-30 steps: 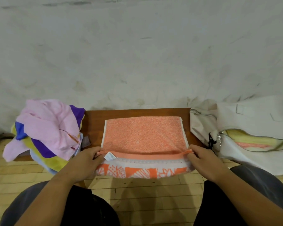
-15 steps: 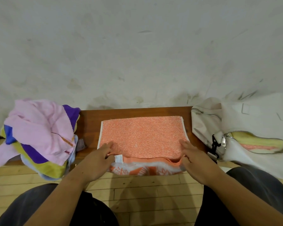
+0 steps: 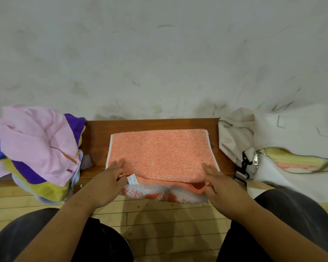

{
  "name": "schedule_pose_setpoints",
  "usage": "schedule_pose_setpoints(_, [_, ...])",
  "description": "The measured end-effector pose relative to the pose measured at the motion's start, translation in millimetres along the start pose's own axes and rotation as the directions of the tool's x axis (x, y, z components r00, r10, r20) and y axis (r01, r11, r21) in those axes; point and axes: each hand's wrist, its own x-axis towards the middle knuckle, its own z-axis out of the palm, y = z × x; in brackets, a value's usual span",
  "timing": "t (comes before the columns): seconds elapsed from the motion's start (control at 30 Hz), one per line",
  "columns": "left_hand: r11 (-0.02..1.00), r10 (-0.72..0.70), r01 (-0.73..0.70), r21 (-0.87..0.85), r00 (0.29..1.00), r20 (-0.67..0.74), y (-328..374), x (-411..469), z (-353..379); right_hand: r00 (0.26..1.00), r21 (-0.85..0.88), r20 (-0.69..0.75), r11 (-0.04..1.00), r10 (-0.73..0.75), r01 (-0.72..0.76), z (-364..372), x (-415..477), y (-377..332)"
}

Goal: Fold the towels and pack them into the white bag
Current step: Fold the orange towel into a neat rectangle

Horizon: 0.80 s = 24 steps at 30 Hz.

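An orange towel lies folded on the wooden bench; its near edge with a white label and a white-and-orange patterned layer sags over the bench's front. My left hand rests flat on the towel's near left corner, fingers straight. My right hand presses the near right corner, thumb on the lower orange layer. The white bag lies at the right with its zip open; folded yellow and pink towels show inside. A heap of unfolded towels, pink, purple and yellow, sits at the left.
A grey wall rises right behind the bench. A light wooden floor lies below it, and my knees in dark trousers frame the bottom of the view. The bag's black strap and buckle hang close to my right hand.
A second ago both hands gripped the towel's near hem. They pushed it away over the towel and now lie flat on top of the fold.
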Motion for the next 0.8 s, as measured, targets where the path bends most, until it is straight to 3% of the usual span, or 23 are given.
schedule_pose_setpoints(0.17, [1.0, 0.005, -0.006, 0.017, 1.0, 0.015, 1.2, -2.7, -2.2, 0.989, -0.237, -0.017, 0.961, 0.144, -0.144, -4.3, -2.1, 5.7])
schedule_pose_setpoints(0.27, [1.0, 0.004, -0.004, 0.0, 0.999, 0.04, 1.3, -3.4, -2.7, 0.991, -0.205, -0.113, 0.974, 0.069, -0.091, -6.5, -9.7, -0.1])
schedule_pose_setpoints(0.37, [1.0, 0.02, -0.02, -0.017, 0.999, 0.032, 0.5, -3.2, -1.7, 0.999, -0.124, -0.037, 0.992, -0.032, 0.027, -6.5, -17.0, -4.5])
schedule_pose_setpoints(0.47, [0.998, 0.005, -0.004, -0.066, 1.0, 0.018, 2.8, -4.7, -2.9, 1.0, -0.128, -0.007, 0.992, 0.012, -0.013, -6.5, -19.4, -2.9])
schedule_pose_setpoints(0.6, [0.984, 0.004, -0.008, -0.175, 1.0, -0.024, -1.1, -13.3, -12.4, 0.965, 0.207, -0.175, 0.966, 0.194, -0.156, -28.7, -19.1, -2.1])
schedule_pose_setpoints(0.7, [0.947, -0.01, -0.02, -0.32, 0.996, -0.092, -4.7, -27.4, -31.4, 0.91, 0.373, -0.313, 0.916, 0.271, -0.144, -49.0, -17.2, 3.5])
schedule_pose_setpoints(0.8, [0.864, -0.014, -0.059, -0.5, 0.99, -0.141, 0.7, -39.0, -55.2, 0.899, 0.462, -0.332, 0.88, 0.285, -0.108, -69.8, -3.3, 5.3])
